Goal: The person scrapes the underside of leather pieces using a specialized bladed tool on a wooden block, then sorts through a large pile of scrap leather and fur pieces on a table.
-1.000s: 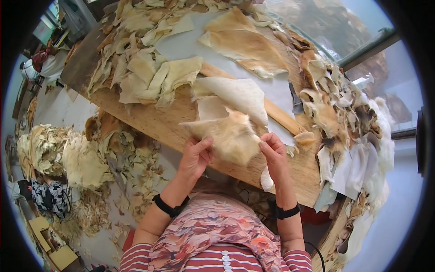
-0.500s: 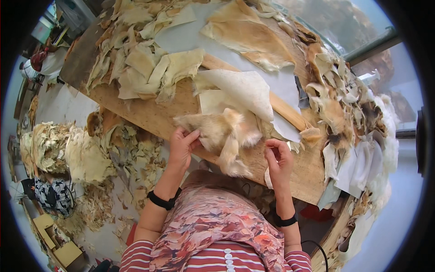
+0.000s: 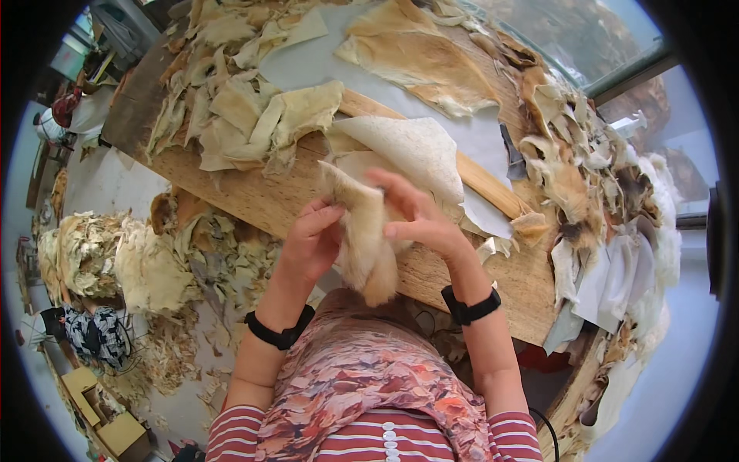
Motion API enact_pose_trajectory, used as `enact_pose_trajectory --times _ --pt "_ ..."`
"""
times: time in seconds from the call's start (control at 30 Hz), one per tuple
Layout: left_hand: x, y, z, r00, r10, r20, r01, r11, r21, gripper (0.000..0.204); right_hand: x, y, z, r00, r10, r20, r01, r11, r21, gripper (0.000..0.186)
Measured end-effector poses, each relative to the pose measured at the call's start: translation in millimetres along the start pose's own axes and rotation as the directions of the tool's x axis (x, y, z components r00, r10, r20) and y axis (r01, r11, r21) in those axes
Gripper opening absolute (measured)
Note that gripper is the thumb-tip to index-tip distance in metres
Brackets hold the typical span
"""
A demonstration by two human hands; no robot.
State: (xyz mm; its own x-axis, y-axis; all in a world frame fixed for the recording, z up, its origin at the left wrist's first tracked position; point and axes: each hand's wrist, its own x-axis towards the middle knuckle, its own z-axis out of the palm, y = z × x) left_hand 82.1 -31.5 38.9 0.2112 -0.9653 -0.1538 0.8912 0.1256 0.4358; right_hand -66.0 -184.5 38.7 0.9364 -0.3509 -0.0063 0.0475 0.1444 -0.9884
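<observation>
A strip of light tan fur pelt (image 3: 362, 239) hangs over the near edge of the wooden table, pinched near its upper part by my left hand (image 3: 312, 235). My right hand (image 3: 423, 219) is beside the fur's right side, thumb and fingers apart and slightly blurred; whether its fingertips touch the fur I cannot tell. Just beyond both hands lies a pale cream hide piece (image 3: 412, 146) with its skin side up. It rests partly over a long wooden bar (image 3: 481, 181) that runs diagonally across the table.
Scraps of hide (image 3: 254, 115) heap along the table's (image 3: 254, 204) far left side. A larger orange-tan pelt (image 3: 419, 61) lies on pale sheeting. More hides and white fleece pile at right. At left are a scrap bundle (image 3: 88, 254), a person in patterned clothing (image 3: 96, 335) and a cardboard box (image 3: 119, 435).
My left hand has lifted the fur piece off the table and it now hangs folded lengthwise. My right hand has moved left to it and its fingers have spread.
</observation>
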Motion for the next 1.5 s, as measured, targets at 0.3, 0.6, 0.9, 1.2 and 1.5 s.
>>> enact_pose_trajectory --times 0.3,0.6,0.9,1.2,1.5 --pt "7 2 -33 0.974 -0.031 -0.223 -0.002 0.989 -0.146 0.039 -31 9 -11 0.941 0.335 0.048 -0.333 0.896 0.294 0.072" --pt "8 -18 -27 0.86 0.385 -0.336 -0.07 0.741 0.668 0.062 -51 9 -2 0.958 0.264 -0.109 -0.222 0.928 0.298 0.08" --pt "23 -18 -60 0.877 0.444 -0.182 -0.156 0.623 0.766 0.057 -70 29 5 0.899 0.358 -0.252 -0.303 0.924 0.232 0.056" --pt "10 -7 -50 0.918 0.305 -0.254 -0.094 0.789 0.608 0.049 -79 37 12 0.88 0.343 -0.328 -0.308 0.939 0.154 0.019" --pt "5 0 -14 0.922 0.333 -0.199 -0.215 0.864 0.455 0.063 -80 19 -2 0.9 0.313 -0.304 -0.28 0.948 0.149 0.027"
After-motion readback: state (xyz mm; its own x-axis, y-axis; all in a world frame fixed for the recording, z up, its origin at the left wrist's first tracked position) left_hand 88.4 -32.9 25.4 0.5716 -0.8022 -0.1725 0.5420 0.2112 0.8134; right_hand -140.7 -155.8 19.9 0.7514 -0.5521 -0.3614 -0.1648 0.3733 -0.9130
